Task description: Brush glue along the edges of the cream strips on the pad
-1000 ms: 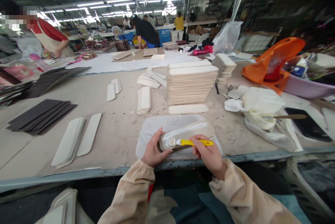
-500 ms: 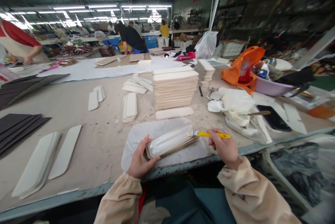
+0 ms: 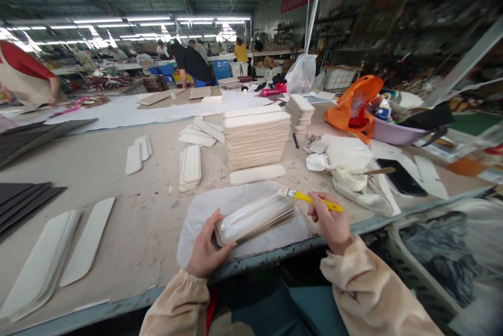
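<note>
A fanned stack of long rounded strips (image 3: pixel 251 215) lies on a white sheet (image 3: pixel 192 226) near the table's front edge, its top shiny and wet-looking. My left hand (image 3: pixel 206 247) grips the stack's left end, thumb at the front and fingers behind. In my right hand (image 3: pixel 330 220) is a yellow-handled brush (image 3: pixel 302 197), held between thumb and fingers. Its pale bristles are at the far right end of the stack's top; whether they touch it I cannot tell. Behind the sheet lies a single strip (image 3: pixel 257 174), in front of a tall pile of strips (image 3: pixel 255 139).
To the right are a white bag with cream-coloured paste (image 3: pixel 353 176), a phone (image 3: pixel 401 177) and a purple basin (image 3: pixel 396 131). White strips (image 3: pixel 41 262) and dark sheets (image 3: pixel 27 202) lie at the left. People work further back, one in black (image 3: pixel 192 62).
The brush has moved slightly up and away from the stack's wet top, its handle now more tilted. The whole view has shifted a little. My left hand keeps its hold on the stack.
</note>
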The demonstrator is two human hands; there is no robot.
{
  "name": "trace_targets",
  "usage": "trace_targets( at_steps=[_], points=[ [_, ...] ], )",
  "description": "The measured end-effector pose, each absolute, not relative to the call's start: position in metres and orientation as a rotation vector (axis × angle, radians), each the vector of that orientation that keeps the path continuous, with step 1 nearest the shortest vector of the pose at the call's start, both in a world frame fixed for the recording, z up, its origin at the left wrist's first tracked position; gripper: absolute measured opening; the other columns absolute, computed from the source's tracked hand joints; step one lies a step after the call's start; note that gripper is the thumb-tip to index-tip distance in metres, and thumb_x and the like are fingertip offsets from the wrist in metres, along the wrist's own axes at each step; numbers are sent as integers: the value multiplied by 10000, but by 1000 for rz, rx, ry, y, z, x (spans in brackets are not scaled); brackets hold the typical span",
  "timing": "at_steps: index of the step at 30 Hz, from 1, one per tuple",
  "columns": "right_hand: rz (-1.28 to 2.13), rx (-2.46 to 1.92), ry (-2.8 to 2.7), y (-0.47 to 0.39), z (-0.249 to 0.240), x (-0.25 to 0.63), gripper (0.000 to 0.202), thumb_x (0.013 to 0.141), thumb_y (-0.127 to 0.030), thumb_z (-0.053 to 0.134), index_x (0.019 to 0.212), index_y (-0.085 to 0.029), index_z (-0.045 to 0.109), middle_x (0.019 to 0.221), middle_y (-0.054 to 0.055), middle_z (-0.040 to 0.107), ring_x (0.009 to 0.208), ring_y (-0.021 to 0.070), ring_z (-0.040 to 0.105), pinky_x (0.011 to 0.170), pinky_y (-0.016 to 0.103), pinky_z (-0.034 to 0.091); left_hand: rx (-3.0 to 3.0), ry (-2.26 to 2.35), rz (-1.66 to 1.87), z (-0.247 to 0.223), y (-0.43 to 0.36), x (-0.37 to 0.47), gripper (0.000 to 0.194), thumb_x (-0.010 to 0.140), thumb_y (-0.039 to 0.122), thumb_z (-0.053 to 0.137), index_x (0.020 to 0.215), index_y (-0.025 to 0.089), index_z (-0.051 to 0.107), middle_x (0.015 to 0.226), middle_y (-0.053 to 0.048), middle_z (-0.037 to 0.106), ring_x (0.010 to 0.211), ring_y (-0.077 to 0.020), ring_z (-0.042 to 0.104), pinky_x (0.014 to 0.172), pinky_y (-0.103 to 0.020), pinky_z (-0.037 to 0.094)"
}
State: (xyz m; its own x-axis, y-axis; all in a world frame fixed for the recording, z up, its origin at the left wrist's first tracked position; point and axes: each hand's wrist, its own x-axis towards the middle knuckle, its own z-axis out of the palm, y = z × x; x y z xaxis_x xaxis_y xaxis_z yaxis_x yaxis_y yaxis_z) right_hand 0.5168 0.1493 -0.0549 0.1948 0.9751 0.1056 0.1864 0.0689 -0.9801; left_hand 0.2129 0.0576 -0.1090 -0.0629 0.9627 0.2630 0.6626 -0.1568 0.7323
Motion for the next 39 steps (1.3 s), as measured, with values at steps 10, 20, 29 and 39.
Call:
trace_targets(
  at_steps=[10,20,29,39],
  points=[
    [805,-1495,-1314,156,-68,521,386,822,-561,524,864,-184,594,558,-13,571,463,125,483,486,245,405,1840,1729,1049,-109,57,212,795,724,351,686,1388,210,272,1236,-113,525,1174,-270,502,1018,-488,396],
    [1178,-1129,-1324,122,-65,476,319,846,-487,542,899,-175,580,561,-13,546,462,115,465,453,247,400,1785,1705,1111,-110,56,214,875,679,338,718,1408,188,259,1217,-102,537,1155,-271,510,1027,-468,378],
    [1432,-986,-1458,91,-76,417,272,891,-434,493,949,-183,579,579,-24,560,477,105,487,469,219,407,1738,1658,1157,-117,56,214,929,664,349,738,1426,191,230,1239,-101,517,1136,-258,521,999,-429,415],
    [1014,-1259,-1481,113,-71,463,278,864,-447,530,897,-181,605,557,-22,560,475,114,498,488,224,425,1759,1704,1113,-109,56,215,909,647,330,741,1411,189,269,1217,-100,537,1148,-274,509,1020,-445,385]
  ],
)
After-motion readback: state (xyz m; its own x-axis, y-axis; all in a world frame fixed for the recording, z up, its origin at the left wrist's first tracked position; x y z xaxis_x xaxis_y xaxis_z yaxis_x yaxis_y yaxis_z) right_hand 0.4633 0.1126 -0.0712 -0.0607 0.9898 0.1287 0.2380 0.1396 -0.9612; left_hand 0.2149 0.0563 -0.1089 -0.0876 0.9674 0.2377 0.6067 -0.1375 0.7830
